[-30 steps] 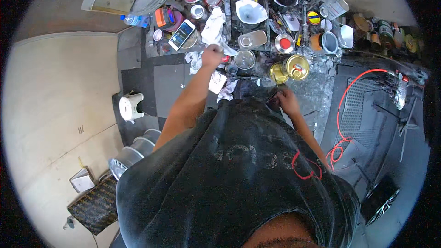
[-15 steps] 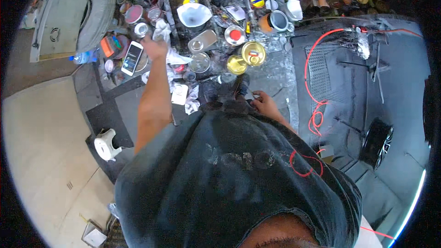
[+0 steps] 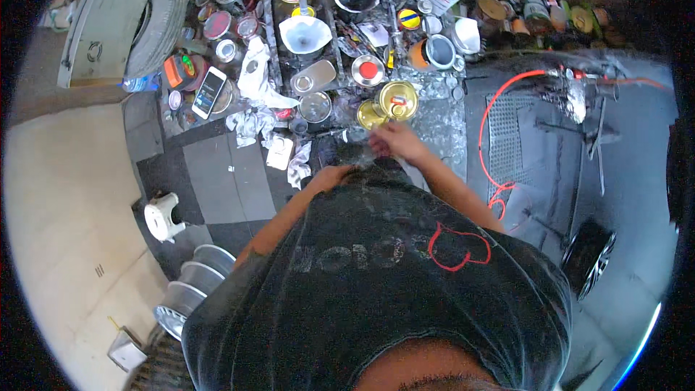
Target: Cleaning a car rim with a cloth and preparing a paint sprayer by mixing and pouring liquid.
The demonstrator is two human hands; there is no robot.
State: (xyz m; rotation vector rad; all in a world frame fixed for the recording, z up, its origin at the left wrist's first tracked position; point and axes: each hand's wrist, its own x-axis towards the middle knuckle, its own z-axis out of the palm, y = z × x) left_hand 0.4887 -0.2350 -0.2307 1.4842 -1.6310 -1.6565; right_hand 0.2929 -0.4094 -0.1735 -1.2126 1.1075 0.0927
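- Looking down, the right hand reached forward over the worktop, fingers partly curled, just short of two gold-coloured open tins; could not tell whether it pinched anything.
- The left hand sat low against the front of the dark shirt, just beside a dark object lying between both hands; grip hidden, so how far it was closed could not be told.
- The gold tins stood touching each other at the near edge of the cluttered worktop, just ahead of the right hand.
- Around them: one white funnel, one round red lid, one flat silver lid, one phone resting on cans to the left, crumpled white rags strewn near the phone.
- One red hose looped across the dark floor on the right.
- One white stool stood on the tiles at left, well apart from the hands.
- Many more paint cans crowded the back; too many and too small to count.
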